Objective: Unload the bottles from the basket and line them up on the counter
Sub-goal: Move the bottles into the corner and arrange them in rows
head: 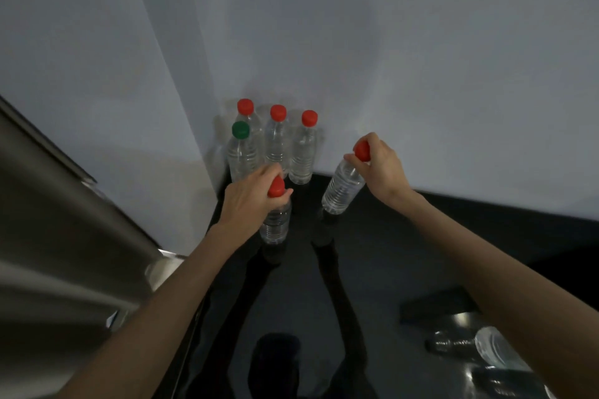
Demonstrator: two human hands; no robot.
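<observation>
My left hand (248,196) grips the neck of a clear red-capped bottle (275,223) that stands on the glossy black counter (372,253). My right hand (379,168) holds a second red-capped bottle (342,189) by its cap, tilted, its base just above or on the counter. Against the wall in the corner stand three red-capped bottles (304,152) in a row, with a green-capped bottle (241,152) in front of the leftmost one. The dark basket (453,334) sits at the lower right with a clear bottle (496,350) lying in it, partly hidden by my right forearm.
A white wall (421,74) rises right behind the bottles. A stainless steel appliance (64,236) fills the left side next to the counter's edge. The counter's surface reflects my arms and the bottles.
</observation>
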